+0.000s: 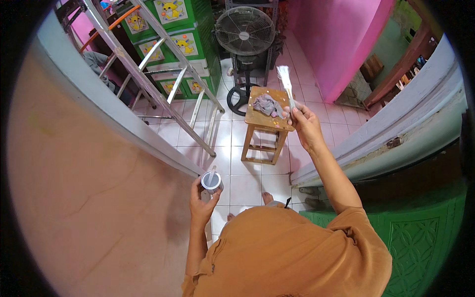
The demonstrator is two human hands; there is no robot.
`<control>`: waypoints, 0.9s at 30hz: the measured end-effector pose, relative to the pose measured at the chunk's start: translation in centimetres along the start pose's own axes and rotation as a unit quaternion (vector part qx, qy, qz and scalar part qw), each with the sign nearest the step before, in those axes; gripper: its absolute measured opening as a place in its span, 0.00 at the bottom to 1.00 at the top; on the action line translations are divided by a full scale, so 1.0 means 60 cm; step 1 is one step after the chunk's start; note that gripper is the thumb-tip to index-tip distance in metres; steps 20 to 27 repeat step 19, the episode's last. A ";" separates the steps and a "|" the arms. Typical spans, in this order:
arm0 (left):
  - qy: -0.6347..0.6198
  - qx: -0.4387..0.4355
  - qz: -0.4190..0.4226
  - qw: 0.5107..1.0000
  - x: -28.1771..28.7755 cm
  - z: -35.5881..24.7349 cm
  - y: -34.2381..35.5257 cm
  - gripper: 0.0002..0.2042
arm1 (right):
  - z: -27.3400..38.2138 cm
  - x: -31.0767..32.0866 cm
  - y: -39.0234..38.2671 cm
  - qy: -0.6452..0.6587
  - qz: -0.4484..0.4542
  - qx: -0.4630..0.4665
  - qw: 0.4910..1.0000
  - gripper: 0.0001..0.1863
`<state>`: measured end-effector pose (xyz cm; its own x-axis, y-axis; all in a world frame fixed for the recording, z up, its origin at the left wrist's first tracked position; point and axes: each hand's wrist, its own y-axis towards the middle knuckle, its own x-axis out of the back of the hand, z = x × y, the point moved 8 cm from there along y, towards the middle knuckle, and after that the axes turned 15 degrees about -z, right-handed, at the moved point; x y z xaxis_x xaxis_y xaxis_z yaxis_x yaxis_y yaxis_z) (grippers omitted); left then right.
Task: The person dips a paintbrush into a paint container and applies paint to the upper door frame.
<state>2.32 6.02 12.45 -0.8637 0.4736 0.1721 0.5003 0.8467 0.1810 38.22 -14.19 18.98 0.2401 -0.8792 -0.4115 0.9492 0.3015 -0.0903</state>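
My left hand [202,204] is wrapped round a small paint can [218,188], held upright beside the wall on the left. A pale stick [212,175] leans inside the can and pokes above its rim. Raised out to the right, my right hand [305,123] grips a paintbrush [287,89] by its handle, with the white bristles pointing up and away from me. Beyond that hand stands a wooden stool [253,119] with a crumpled grey rag [267,105] on its seat.
An aluminium ladder [176,116] leans at the far left, before green drawers [208,44]. A black stand fan [244,35] is behind the stool. Grey door frames [138,123] flank me, and a green carved door [413,242] is at lower right. Pink walls [336,44] rise beyond.
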 end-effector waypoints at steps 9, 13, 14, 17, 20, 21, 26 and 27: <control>-0.012 0.005 0.031 0.999 -0.050 0.007 -0.008 0.32 | -0.203 0.236 0.100 -0.057 -0.191 -0.072 0.977 0.12; -0.006 0.042 0.050 0.998 -0.075 0.009 -0.011 0.33 | -0.307 0.313 0.149 -0.223 -0.246 -0.062 0.941 0.14; -0.001 0.051 0.050 0.997 -0.080 0.012 -0.012 0.33 | -0.330 0.333 0.161 -0.261 -0.276 -0.042 0.924 0.15; 0.017 0.070 0.044 0.996 -0.088 0.021 -0.019 0.34 | -0.419 0.376 0.199 -0.321 -0.290 -0.055 0.900 0.19; 0.013 0.090 0.025 0.996 -0.089 0.024 -0.022 0.35 | -0.484 0.400 0.220 -0.132 -0.368 -0.041 0.919 0.38; 0.013 0.090 0.025 0.996 -0.089 0.024 -0.022 0.35 | -0.484 0.400 0.220 -0.132 -0.368 -0.041 0.919 0.38; 0.013 0.090 0.025 0.996 -0.089 0.024 -0.022 0.35 | -0.484 0.400 0.220 -0.132 -0.368 -0.041 0.919 0.38; 0.013 0.090 0.025 0.996 -0.089 0.024 -0.022 0.35 | -0.484 0.400 0.220 -0.132 -0.368 -0.041 0.919 0.38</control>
